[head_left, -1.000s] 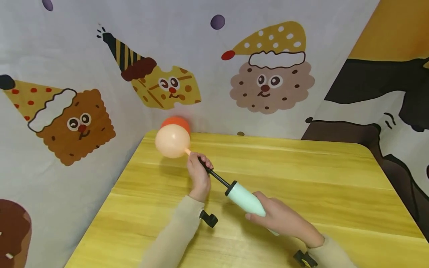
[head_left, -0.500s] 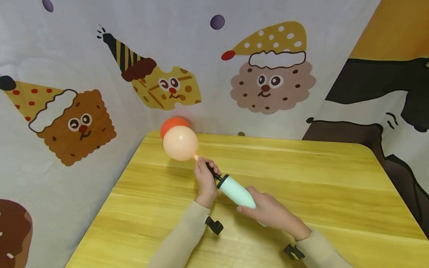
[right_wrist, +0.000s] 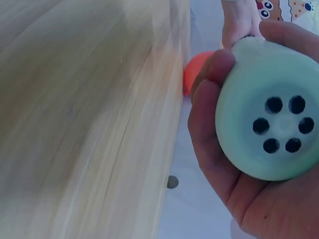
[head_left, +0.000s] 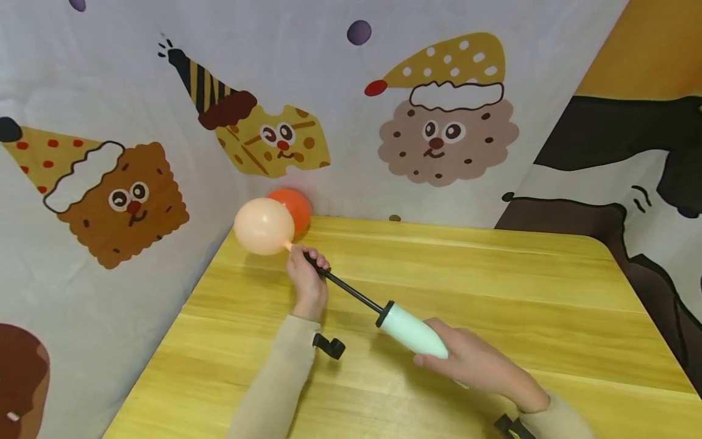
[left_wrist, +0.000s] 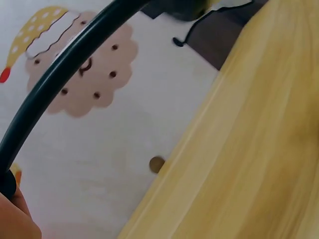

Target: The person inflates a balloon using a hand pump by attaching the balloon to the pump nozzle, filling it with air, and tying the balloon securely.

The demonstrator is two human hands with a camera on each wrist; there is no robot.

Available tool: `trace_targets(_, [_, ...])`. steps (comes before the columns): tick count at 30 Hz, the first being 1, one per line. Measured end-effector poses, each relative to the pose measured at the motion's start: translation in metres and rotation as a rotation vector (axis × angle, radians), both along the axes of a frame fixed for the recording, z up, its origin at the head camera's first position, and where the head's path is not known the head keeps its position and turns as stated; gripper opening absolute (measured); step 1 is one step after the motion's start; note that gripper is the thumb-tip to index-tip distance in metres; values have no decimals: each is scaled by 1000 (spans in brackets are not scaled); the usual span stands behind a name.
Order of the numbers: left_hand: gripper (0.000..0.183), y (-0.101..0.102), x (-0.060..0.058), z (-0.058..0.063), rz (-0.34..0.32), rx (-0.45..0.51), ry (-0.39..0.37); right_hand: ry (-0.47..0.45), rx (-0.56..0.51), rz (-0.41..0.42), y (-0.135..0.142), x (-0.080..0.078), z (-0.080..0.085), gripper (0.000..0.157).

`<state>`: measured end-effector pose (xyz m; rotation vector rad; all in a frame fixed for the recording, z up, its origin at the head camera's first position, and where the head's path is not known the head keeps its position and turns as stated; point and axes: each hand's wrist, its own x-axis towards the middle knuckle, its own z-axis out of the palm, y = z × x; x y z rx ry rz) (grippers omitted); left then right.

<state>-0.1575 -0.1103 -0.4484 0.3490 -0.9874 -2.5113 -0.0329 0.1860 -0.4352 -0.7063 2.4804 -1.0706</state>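
A mint-green hand balloon pump (head_left: 414,332) slants across the head view, its black rod (head_left: 353,289) drawn well out of the barrel. My left hand (head_left: 308,277) grips the black nozzle end, with the neck of an inflated peach balloon (head_left: 263,225) at its fingertips. The balloon points away to the upper left. Around the barrel's rear wraps my right hand (head_left: 482,363). From the right wrist, the pump's round end (right_wrist: 237,109) shows several dark holes, with fingers curled about its side. The left wrist view catches the black rod (left_wrist: 60,79) close up.
An orange-red balloon (head_left: 298,210) rests at the table's far left corner, partly behind the peach one. The yellow wood-grain table (head_left: 493,286) meets a cloth backdrop (head_left: 351,195) printed with cartoon biscuits and cheese, at the back and left.
The rod slid into the barrel half a second ago and is now drawn out again. My left hand and the peach balloon have moved left, my right hand to the lower right.
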Motion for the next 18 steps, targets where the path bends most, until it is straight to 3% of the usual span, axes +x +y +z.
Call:
trace_targets(10, [34,24,12,-4,-69,-72,-4,69,23,-33,-22,-6,-4,60])
trace_targets(18, [36,51,25,-13,-173,-124,-41,14,-10,-82,-48,-20,-4,62])
